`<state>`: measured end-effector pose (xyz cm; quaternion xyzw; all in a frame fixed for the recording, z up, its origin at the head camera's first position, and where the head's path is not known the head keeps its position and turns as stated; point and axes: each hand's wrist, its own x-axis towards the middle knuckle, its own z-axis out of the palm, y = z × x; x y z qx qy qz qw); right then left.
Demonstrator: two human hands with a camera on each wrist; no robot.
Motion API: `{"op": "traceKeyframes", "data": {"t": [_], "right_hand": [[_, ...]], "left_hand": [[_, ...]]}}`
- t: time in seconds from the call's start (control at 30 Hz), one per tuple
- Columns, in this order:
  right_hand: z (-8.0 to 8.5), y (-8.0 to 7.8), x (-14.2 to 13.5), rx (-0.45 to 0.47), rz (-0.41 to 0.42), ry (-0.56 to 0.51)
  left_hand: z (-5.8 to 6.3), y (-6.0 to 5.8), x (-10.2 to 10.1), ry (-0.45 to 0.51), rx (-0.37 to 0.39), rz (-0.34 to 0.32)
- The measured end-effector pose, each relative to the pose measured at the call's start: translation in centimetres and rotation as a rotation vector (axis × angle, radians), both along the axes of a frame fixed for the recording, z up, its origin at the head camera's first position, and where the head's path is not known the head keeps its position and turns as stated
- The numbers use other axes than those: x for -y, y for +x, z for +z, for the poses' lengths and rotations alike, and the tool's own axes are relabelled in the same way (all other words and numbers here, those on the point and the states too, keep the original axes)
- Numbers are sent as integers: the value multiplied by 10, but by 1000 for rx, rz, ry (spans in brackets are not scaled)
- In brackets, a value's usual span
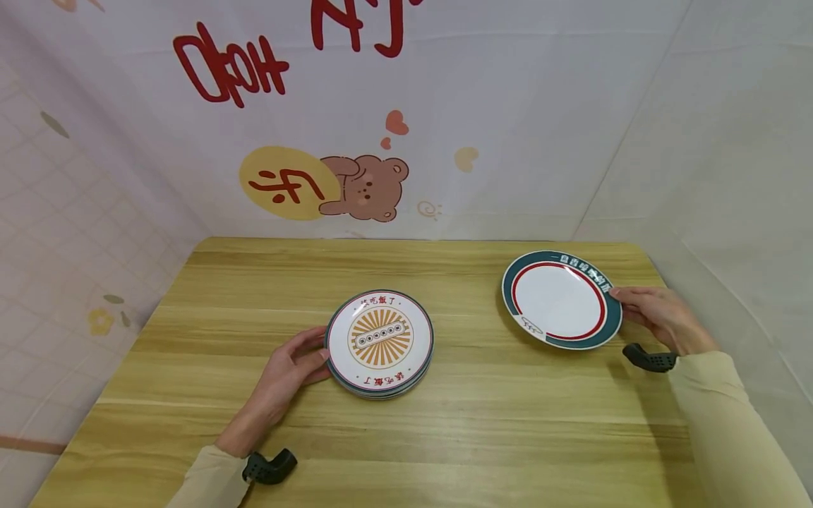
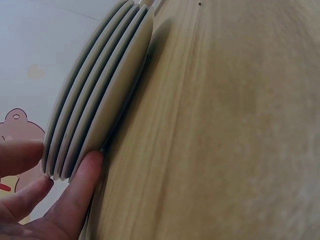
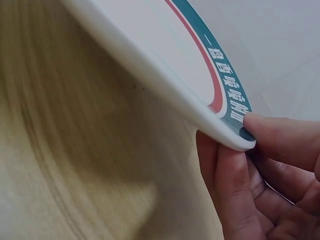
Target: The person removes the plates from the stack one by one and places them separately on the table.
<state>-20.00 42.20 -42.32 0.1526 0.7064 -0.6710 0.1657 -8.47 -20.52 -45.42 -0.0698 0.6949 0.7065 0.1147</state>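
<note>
A stack of several round plates [image 1: 381, 339] sits left of centre on the table, the top one white with an orange sunburst and red lettering. My left hand [image 1: 297, 363] grips the stack's left rim, thumb at the top plate's edge; in the left wrist view a finger [image 2: 85, 172] reaches low on the stacked plates [image 2: 100, 90]. To the right, my right hand [image 1: 663, 317] pinches the rim of a white plate [image 1: 559, 300] with a teal border and red ring. The right wrist view shows the thumb [image 3: 280, 140] on top and fingers underneath, the plate tilted above the wood.
The wooden table [image 1: 476, 430] ends at a white cloth backdrop [image 1: 508, 85] printed with a bear and red lettering. Pale cloth also hangs along the left and right sides. A black curved wrist piece [image 1: 649, 358] sits beside the right wrist, another [image 1: 269, 467] beside the left.
</note>
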Motion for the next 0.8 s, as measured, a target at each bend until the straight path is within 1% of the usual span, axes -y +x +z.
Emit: {"op": "traceKeyframes", "data": {"t": [0.27,0.4,0.5,0.67,0.73,0.8], "right_hand": [[-4,-8,-7,22,22,62],[-8,-10,-12,26,29,25],[-9,-11,-15,33,16,-13],[-11,-12,-18,53,-4,19],[-11,-12,-19,57,2,37],[-11,-12,-20,65,-3,31]], "left_hand": [[0,1,-1,5,-2,11],[-1,2,-1,5,0,15],[-2,1,-1,9,-3,19],[-3,1,-1,23,-10,19],[-3,2,-1,26,-11,20],[-4,1,-1,27,-10,20]]}}
